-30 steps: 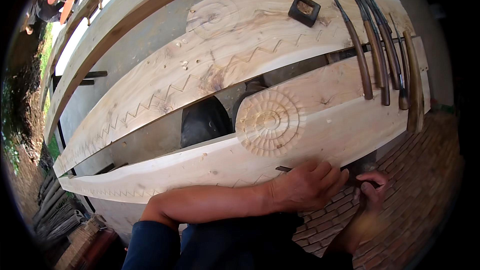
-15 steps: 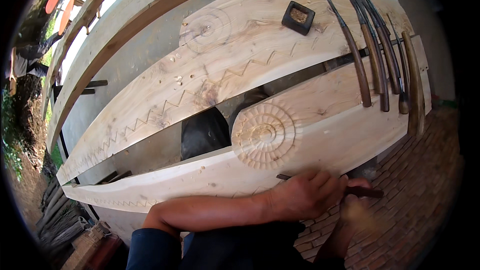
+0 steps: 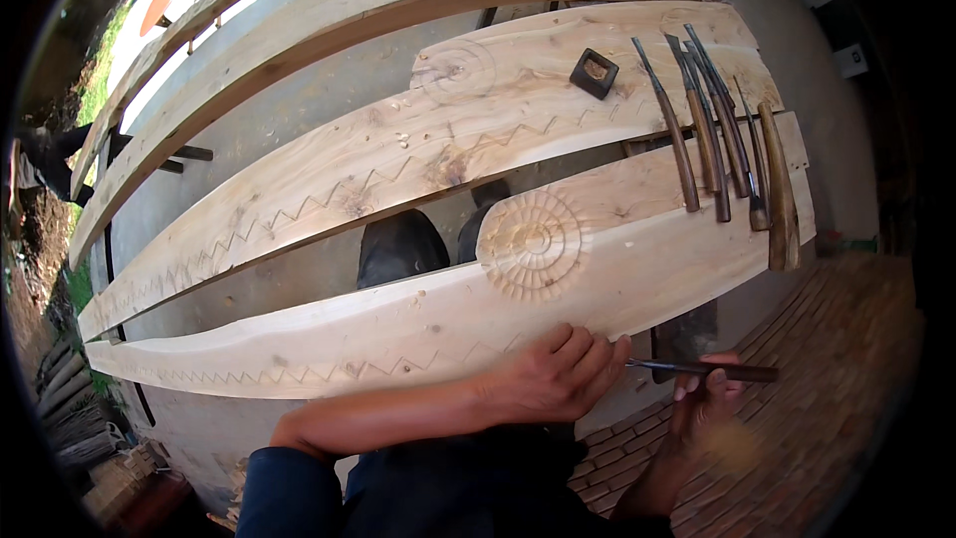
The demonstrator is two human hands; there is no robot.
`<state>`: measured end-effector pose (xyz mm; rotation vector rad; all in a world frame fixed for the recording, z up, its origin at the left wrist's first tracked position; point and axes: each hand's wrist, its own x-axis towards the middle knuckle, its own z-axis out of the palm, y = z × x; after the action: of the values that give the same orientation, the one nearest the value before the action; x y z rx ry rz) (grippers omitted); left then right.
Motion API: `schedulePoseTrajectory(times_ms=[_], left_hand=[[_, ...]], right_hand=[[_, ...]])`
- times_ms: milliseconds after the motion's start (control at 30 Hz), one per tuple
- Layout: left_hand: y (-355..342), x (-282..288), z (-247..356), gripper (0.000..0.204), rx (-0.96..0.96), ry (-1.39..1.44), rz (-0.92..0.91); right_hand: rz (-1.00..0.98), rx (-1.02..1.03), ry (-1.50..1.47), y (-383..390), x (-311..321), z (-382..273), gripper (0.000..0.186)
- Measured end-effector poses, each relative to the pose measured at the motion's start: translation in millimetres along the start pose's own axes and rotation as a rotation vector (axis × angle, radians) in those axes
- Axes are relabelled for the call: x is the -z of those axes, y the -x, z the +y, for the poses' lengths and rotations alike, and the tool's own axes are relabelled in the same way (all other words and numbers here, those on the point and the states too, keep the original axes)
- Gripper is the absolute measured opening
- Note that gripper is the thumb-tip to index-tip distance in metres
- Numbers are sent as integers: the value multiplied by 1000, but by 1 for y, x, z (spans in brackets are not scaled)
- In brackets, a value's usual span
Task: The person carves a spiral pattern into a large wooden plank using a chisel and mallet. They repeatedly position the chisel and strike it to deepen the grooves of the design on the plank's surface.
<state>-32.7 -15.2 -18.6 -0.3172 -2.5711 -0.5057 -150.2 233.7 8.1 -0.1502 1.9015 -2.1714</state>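
My right hand (image 3: 705, 401) holds a carving chisel (image 3: 739, 372) by its dark wooden handle, off the board's near edge. Its thin metal end points left and reaches the fingertips of my left hand (image 3: 560, 371). That left hand is curled over the near edge of the carved board (image 3: 418, 324); whether it grips anything is hidden. A round rosette (image 3: 538, 244) is cut into this board, and a zigzag line runs along its narrower part. Just below my right hand hangs a blurred tan shape (image 3: 732, 446) that I cannot make out.
Several chisels (image 3: 709, 130) lie across both boards at the right. A small dark square box (image 3: 595, 73) with shavings sits on the far board (image 3: 368, 164), which bears a pencilled circle and zigzag. Curved beams (image 3: 289, 40) stand beyond. Brick paving (image 3: 637, 448) lies below.
The chisel has slid rightward out of my left hand, so its metal end now shows beyond the fingertips. My right hand has shifted to its handle. The view has tilted slightly.
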Motion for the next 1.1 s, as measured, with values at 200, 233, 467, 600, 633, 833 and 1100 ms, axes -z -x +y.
schedulePoseTrajectory(times_ms=[200,233,467,600,633,833,1100], left_hand=[[24,23,4,32,24,-101,12],[24,24,4,31,34,-104,33],[11,30,2,25,192,-143,145],[4,24,9,28,268,-99,144],[1,25,9,29,318,-38,172],[-16,54,-57,26,569,388,233],[-38,22,-205,22,741,820,140]], right_hand=[[-95,21,66,10,-8,-4,43],[-89,24,29,12,-12,-4,42],[135,93,-192,-18,-93,-1,45],[416,-18,-539,-42,-178,-24,45],[262,-9,-535,-49,-178,-20,45],[-254,58,-696,-125,-181,5,44],[-145,-215,-682,-203,-246,41,40]])
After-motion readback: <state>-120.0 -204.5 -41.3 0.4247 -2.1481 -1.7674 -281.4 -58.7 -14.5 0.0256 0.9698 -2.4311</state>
